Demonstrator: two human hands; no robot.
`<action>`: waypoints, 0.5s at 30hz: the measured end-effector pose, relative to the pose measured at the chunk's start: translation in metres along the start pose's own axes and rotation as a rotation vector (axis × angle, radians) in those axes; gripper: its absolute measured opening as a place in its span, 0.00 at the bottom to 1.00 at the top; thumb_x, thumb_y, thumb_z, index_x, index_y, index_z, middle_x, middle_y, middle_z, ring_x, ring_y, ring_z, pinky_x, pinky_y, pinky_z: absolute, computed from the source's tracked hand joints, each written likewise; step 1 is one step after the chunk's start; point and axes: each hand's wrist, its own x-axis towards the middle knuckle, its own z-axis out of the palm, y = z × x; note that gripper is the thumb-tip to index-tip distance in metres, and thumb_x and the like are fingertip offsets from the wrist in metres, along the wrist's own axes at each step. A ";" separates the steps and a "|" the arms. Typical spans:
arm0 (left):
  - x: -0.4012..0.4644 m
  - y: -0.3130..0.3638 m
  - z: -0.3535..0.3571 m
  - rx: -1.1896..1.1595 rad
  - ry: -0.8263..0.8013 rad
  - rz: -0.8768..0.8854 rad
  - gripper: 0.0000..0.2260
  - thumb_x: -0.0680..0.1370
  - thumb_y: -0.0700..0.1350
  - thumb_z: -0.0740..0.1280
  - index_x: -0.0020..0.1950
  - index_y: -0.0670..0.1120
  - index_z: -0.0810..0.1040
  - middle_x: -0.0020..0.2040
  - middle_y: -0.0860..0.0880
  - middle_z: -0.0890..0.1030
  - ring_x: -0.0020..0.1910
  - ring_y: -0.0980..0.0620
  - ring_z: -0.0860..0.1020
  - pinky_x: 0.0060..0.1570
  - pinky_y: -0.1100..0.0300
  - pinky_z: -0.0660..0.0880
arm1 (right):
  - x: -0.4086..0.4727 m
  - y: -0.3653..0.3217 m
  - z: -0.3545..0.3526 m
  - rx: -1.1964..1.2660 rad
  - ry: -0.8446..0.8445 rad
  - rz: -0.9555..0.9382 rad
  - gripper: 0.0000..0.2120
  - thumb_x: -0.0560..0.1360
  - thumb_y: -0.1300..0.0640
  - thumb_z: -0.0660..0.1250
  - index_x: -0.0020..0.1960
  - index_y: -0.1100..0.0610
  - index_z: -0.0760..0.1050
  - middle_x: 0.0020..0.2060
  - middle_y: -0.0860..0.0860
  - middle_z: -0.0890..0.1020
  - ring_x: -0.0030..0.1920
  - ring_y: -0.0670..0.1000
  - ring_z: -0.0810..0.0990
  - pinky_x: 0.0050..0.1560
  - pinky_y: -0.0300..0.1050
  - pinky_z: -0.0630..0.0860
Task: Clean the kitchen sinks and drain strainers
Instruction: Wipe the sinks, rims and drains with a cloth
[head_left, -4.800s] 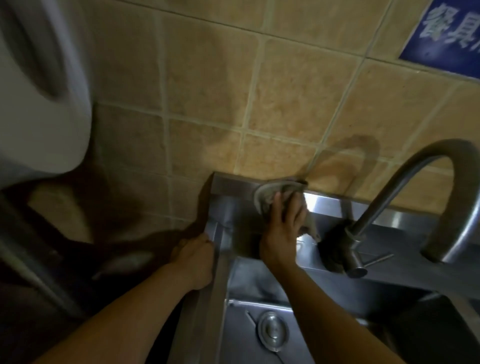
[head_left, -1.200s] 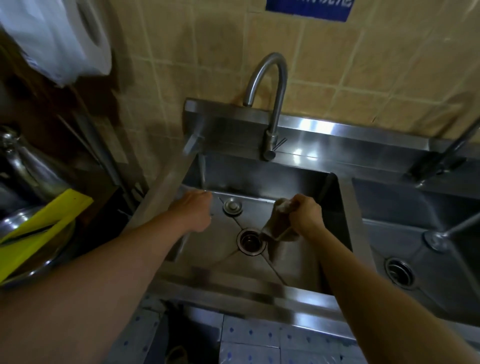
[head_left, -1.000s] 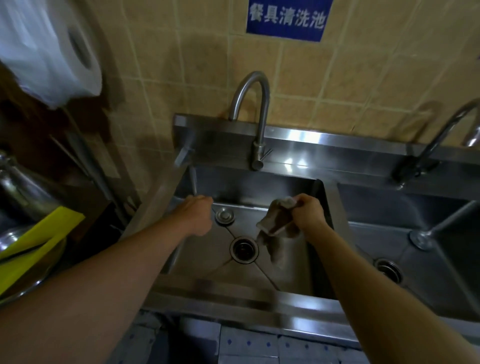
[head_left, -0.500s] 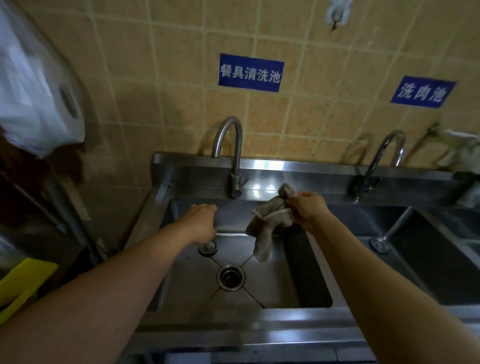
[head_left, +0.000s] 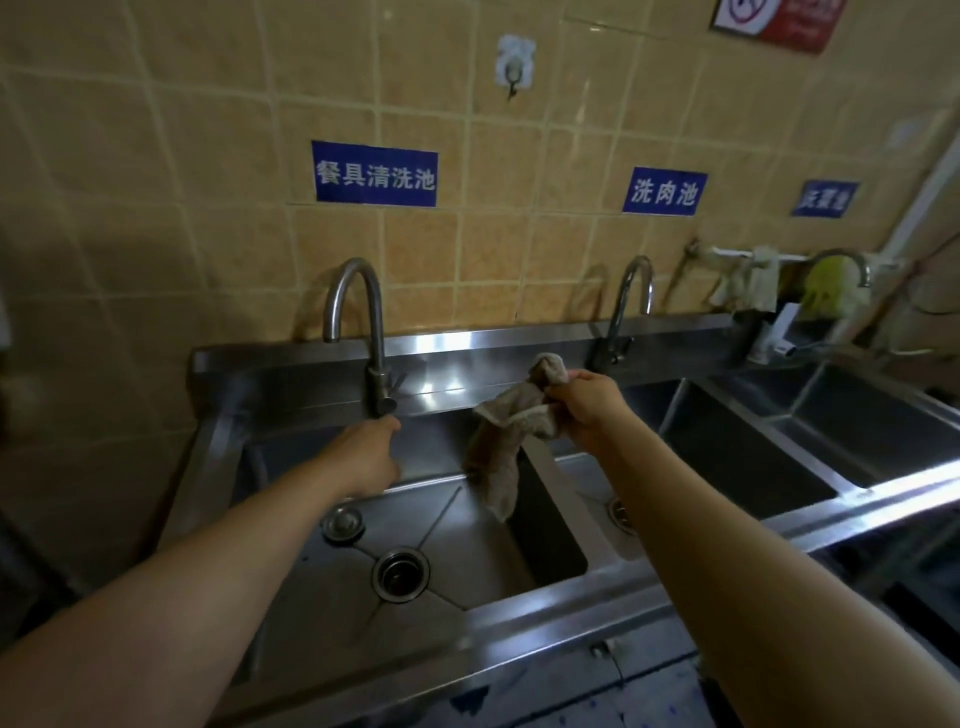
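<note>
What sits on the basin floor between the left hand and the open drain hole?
In the head view, the lifted-out drain strainer lies on the left sink floor, between the left hand and the drain hole.

Blue sign (head_left: 375, 174) on wall tiles above left faucet read "餐具清洗池". Second blue sign (head_left: 664, 190) above middle faucet read "洗肉池". Third blue sign (head_left: 825, 198) further right: too blurred to read. Red/white sign (head_left: 777, 20) at top right: text illegible.
</note>
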 end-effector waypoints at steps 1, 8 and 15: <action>0.001 0.005 0.001 -0.007 -0.003 0.009 0.27 0.76 0.45 0.67 0.73 0.48 0.64 0.72 0.46 0.68 0.68 0.46 0.69 0.61 0.61 0.66 | 0.002 -0.003 -0.007 0.010 0.003 -0.004 0.05 0.77 0.67 0.63 0.52 0.62 0.74 0.49 0.61 0.79 0.52 0.60 0.79 0.47 0.52 0.79; 0.012 0.051 0.002 -0.071 0.015 0.056 0.23 0.77 0.44 0.66 0.71 0.46 0.67 0.70 0.45 0.70 0.68 0.46 0.70 0.61 0.60 0.67 | 0.020 -0.036 -0.049 0.049 -0.077 -0.060 0.12 0.78 0.72 0.54 0.45 0.60 0.73 0.43 0.61 0.77 0.42 0.59 0.77 0.42 0.53 0.76; 0.027 0.093 -0.001 -0.136 0.017 0.044 0.27 0.76 0.47 0.68 0.73 0.48 0.63 0.71 0.46 0.69 0.67 0.47 0.70 0.64 0.59 0.68 | 0.025 -0.069 -0.080 0.263 -0.362 -0.096 0.14 0.80 0.69 0.50 0.49 0.60 0.73 0.41 0.59 0.80 0.39 0.55 0.81 0.35 0.45 0.81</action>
